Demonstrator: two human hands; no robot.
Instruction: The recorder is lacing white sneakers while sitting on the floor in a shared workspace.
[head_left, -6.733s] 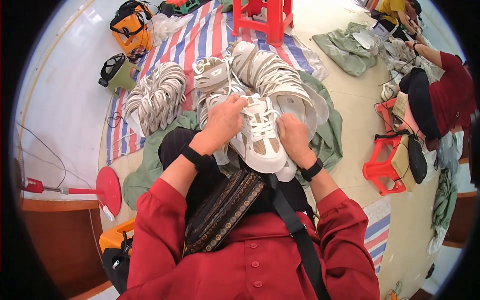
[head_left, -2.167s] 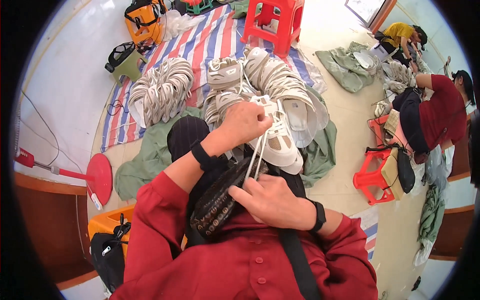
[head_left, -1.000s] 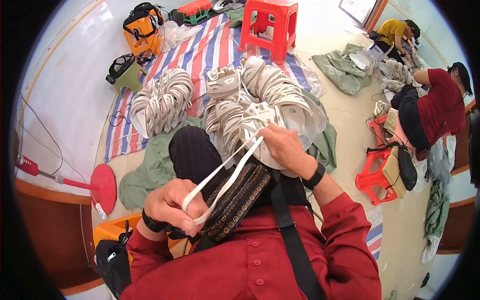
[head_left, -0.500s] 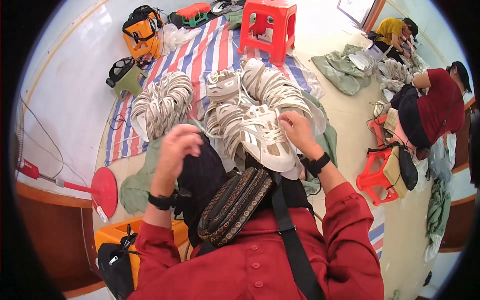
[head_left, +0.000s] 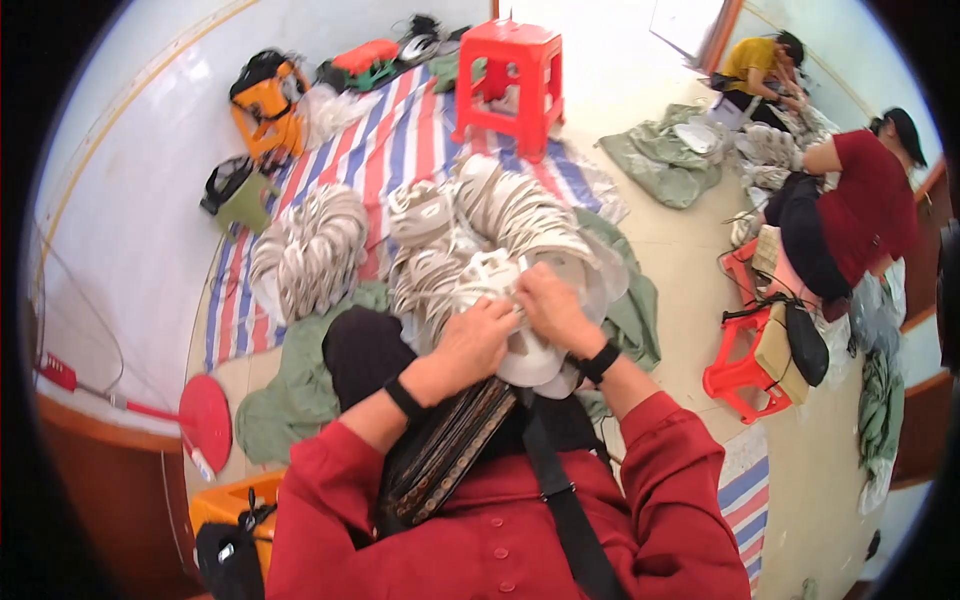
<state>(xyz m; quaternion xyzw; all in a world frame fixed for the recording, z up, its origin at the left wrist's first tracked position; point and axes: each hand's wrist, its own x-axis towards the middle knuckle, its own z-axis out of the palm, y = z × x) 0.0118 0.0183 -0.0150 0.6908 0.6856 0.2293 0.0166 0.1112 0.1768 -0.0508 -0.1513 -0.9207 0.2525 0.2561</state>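
Observation:
A white and beige sneaker upper (head_left: 530, 362) lies over my lap, its toe toward me. My left hand (head_left: 478, 342) is closed at its lacing, fingertips pinched together over the shoelace. Beside it my right hand (head_left: 553, 308) pinches at the same lacing from the right edge. The fingers hide most of the lace, and the picture is slightly blurred there. Just beyond, a long row of nested sneaker uppers (head_left: 520, 215) curves away. More laced uppers (head_left: 420, 215) lie left of that row, and a separate bundle of uppers (head_left: 315, 250) stands farther left.
A striped sheet (head_left: 375, 145) covers the floor ahead, with a red stool (head_left: 510, 85) on it. A green cloth (head_left: 290, 390) lies by my left leg. A red round fan base (head_left: 207, 412) stands at left. Two people (head_left: 860, 200) (head_left: 760, 75) sit at right among uppers.
My left hand has come in from the left, where it was raised apart from the shoe, to the lacing beside my right hand. The view has shifted slightly.

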